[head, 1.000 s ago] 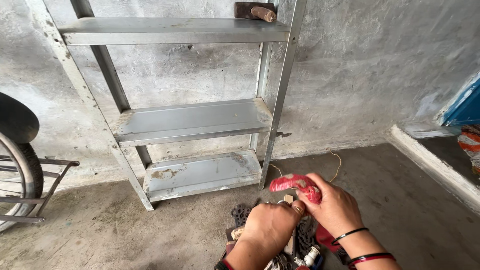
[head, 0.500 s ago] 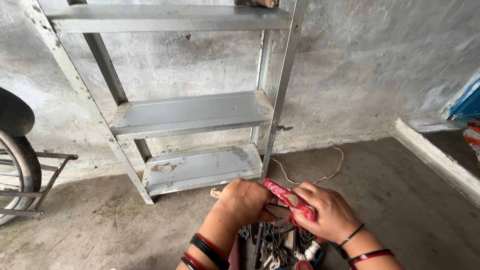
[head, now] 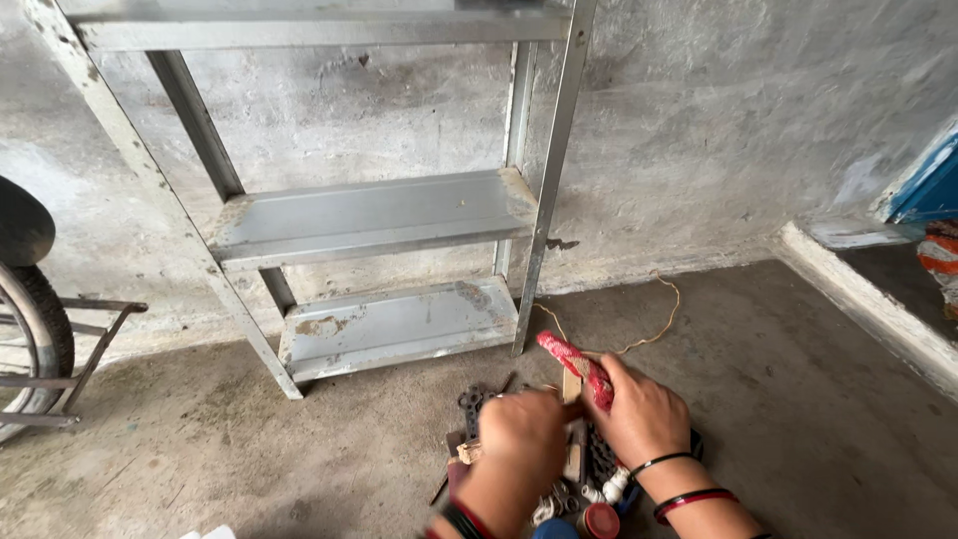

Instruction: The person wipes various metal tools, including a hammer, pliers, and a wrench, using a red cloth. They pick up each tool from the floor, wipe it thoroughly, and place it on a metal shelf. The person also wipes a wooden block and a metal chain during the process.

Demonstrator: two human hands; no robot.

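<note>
The right hand (head: 644, 414) is clenched around a red-handled tool (head: 577, 364), a narrow, tapered object with a worn, speckled red grip that projects up and to the left from the fist. The left hand (head: 521, 439) is closed just beside it; the fingers (head: 539, 404) pinch at the base of the tool, though what they grasp is hidden (the knuckles cover it). Both hands work low over the concrete floor (head: 758, 399), directly above a heap of small hardware (head: 589, 479): dark chain links, pale fittings and a round red cap, all partly masked by the wrists.

Behind the hands stands a grey metal shelf rack (head: 369, 215), of angled sheet steel, dull, scuffed and rust-spotted on the lowest tray. It leans against a rough plastered wall (head: 738, 120). A thin tan cord (head: 654, 324) curls on the floor near the rack's right leg. A bicycle wheel (head: 35, 329) with a dark tyre sits at the left edge. A raised concrete step (head: 868, 299) borders the right.
</note>
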